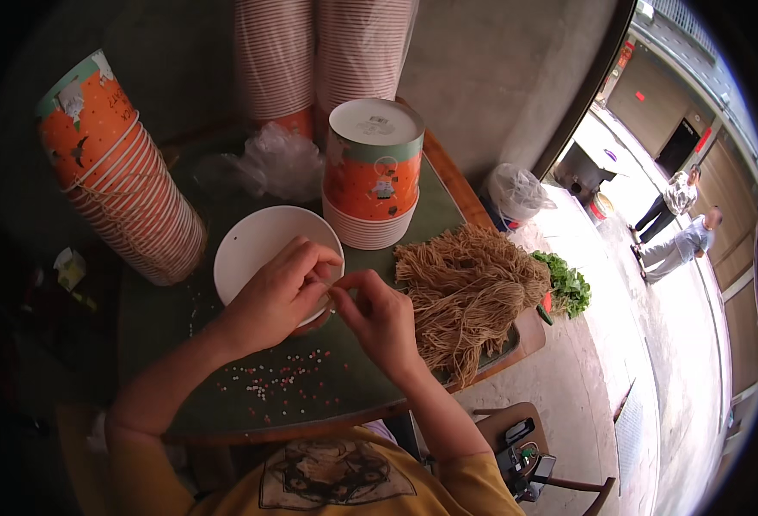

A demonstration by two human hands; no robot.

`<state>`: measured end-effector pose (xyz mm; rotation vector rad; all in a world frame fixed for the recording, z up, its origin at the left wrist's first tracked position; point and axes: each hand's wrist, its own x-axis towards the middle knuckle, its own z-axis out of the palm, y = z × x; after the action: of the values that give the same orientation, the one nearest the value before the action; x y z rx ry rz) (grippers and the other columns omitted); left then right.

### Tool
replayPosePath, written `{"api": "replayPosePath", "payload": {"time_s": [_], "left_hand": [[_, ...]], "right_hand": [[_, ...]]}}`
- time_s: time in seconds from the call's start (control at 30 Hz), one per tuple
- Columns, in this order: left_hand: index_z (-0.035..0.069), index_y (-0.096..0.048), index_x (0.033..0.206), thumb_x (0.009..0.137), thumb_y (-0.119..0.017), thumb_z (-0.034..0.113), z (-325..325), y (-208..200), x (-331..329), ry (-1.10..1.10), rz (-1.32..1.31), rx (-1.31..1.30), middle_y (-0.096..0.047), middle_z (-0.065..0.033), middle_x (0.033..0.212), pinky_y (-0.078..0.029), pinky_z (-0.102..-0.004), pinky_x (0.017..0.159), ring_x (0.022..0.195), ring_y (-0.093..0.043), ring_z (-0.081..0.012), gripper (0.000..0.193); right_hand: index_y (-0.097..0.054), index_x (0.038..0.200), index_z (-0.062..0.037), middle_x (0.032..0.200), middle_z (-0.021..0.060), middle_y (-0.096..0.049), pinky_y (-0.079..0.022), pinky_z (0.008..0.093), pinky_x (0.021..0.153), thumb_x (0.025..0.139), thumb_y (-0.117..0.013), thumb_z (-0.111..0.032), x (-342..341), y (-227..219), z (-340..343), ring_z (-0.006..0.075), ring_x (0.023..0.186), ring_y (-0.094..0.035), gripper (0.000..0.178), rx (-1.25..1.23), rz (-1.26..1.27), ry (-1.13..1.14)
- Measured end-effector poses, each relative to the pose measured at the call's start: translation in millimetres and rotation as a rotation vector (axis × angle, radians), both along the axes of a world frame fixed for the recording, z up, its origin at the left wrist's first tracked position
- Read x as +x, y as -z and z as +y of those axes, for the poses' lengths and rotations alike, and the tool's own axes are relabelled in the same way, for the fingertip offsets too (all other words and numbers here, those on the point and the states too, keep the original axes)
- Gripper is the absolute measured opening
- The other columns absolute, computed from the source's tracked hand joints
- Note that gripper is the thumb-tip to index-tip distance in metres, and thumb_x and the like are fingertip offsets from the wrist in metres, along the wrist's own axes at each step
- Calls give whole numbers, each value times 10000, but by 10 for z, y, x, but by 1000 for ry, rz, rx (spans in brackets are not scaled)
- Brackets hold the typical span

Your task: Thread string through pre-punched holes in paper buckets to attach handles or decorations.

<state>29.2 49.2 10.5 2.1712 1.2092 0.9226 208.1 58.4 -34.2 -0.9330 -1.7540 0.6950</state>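
Note:
A white paper bowl [258,249] stands upright on the green table, and both hands are over its right side. My left hand [282,288] is closed in a pinch at the bowl's right part. Close beside it, my right hand [374,314] pinches too, its fingertips almost meeting the left ones. Whatever lies between the fingers is too small to make out. Small red and white bead-like bits [288,377] are scattered on the table in front of the bowl. To the right of my right hand lies a big heap of tan, noodle-like strands [473,292].
An upturned stack of orange paper tubs [373,176] stands behind the bowl, beside crumpled clear plastic [282,162]. A tall stack of tubs [125,176] leans at the left. Leafy greens [568,285] lie past the strands. A chair [525,430] holds dark devices. Two people stand outside.

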Motion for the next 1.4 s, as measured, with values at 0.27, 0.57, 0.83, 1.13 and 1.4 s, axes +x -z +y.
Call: {"api": "replayPosePath", "payload": {"time_s": [0.27,0.57,0.83,1.13,1.4], "left_hand": [[-1,-556,1021,863,-553,-66,4,46,-7,17,17,-59,-458,-80,1062,-505,-289,773,872,-586,-155,171],[10,-520,1051,831,-566,-94,15,35,0,25,-15,-9,-460,-88,1061,-514,-280,757,871,-593,-159,248],[28,-527,1052,835,-571,-51,29,41,-20,27,29,30,-467,-91,1028,-500,-324,709,818,-577,-193,235],[32,-549,1063,845,-595,-3,-85,-32,-13,-79,109,138,-484,-100,1045,-515,-362,752,884,-610,-251,225],[16,-562,1134,892,-615,73,-171,14,19,-169,-1,-97,-605,-97,948,-519,-335,725,850,-632,-217,255]], "right_hand": [[-580,923,-43,622,-25,-515,-376,218,510,875,-669,-80,-27,93,-6,32,554,-437,108,-154,147,-49],[-585,947,-27,649,-19,-543,-410,205,550,884,-642,-79,-2,-63,-14,30,585,-474,100,-83,-109,-20],[-563,936,-13,711,-27,-581,-427,189,590,905,-619,-68,-46,74,-6,16,637,-503,85,-316,234,-132],[-543,935,-32,670,63,-607,-474,262,549,892,-634,-84,-68,74,-18,119,566,-593,113,-186,84,-46],[-564,937,-22,681,-2,-576,-440,206,578,898,-641,-69,-50,44,-39,36,618,-515,98,-205,67,-57]]}}
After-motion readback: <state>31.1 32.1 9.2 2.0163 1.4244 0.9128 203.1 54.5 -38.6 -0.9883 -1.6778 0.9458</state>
